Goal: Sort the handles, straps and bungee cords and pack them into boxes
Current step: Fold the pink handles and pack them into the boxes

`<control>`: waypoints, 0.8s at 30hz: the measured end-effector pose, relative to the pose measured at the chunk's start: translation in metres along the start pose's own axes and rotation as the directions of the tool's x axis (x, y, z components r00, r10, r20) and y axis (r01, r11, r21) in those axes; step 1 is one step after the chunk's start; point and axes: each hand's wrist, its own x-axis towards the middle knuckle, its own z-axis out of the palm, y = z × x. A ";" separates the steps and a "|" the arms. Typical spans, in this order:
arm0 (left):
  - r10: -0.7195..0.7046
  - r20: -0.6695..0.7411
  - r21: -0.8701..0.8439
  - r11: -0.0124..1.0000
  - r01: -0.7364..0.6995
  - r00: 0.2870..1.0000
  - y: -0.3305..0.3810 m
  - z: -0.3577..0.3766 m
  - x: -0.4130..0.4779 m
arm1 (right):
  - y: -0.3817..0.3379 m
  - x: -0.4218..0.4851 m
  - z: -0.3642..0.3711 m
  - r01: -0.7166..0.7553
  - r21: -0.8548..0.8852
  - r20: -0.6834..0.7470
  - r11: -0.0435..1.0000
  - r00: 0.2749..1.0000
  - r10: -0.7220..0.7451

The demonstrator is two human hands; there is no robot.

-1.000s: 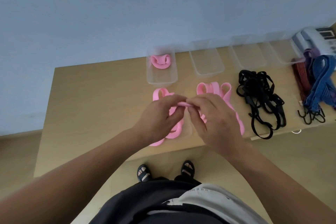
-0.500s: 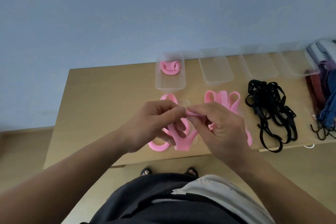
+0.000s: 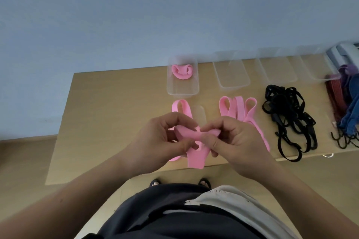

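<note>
Fingers (image 3: 211, 122) of the right hand (image 3: 239, 145) and of the left hand (image 3: 155, 141) were curled round a pink strap (image 3: 187, 134), pinching it folded between the two hands above the near edge of the tabletop (image 3: 116, 103). Its free ends hung down below the thumbs. Just behind the left hand another pink loop (image 3: 179, 107) lay flat, and beside the right hand lay a bunch of loose pink straps (image 3: 239, 110). Farther right sat a tangle of black straps (image 3: 287, 114), then the bungee cords (image 3: 347, 106) with dark hooks at the tabletop's end. Along the far edge stood a row of clear boxes (image 3: 231, 83); the leftmost box (image 3: 171, 91) held one coiled pink strap (image 3: 182, 72).
</note>
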 end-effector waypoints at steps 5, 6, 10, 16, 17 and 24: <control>-0.188 0.057 -0.020 0.982 0.190 0.980 0.005 -0.001 0.001 | -0.004 -0.001 0.003 0.219 -0.278 -0.063 0.935 0.967 -0.246; -0.202 0.069 -0.059 0.977 0.206 0.977 0.007 -0.001 0.001 | -0.005 -0.001 0.003 0.284 -0.345 -0.047 0.894 0.947 -0.319; -0.202 0.045 -0.145 0.968 0.207 0.978 0.014 -0.001 -0.001 | -0.004 0.002 0.004 0.442 -0.448 0.019 0.777 0.873 -0.486; -0.060 -0.024 -0.107 0.993 0.057 0.998 0.016 -0.001 -0.003 | -0.007 0.002 0.002 0.334 -0.282 -0.045 0.899 0.932 -0.360; -0.034 -0.045 -0.098 0.995 0.029 0.998 0.017 -0.001 -0.003 | -0.009 0.002 0.002 0.255 -0.175 -0.055 0.951 0.962 -0.268; 0.111 -0.177 0.178 0.981 -0.079 0.978 0.011 0.001 0.000 | -0.010 0.008 0.008 0.050 0.049 -0.020 0.998 0.999 -0.049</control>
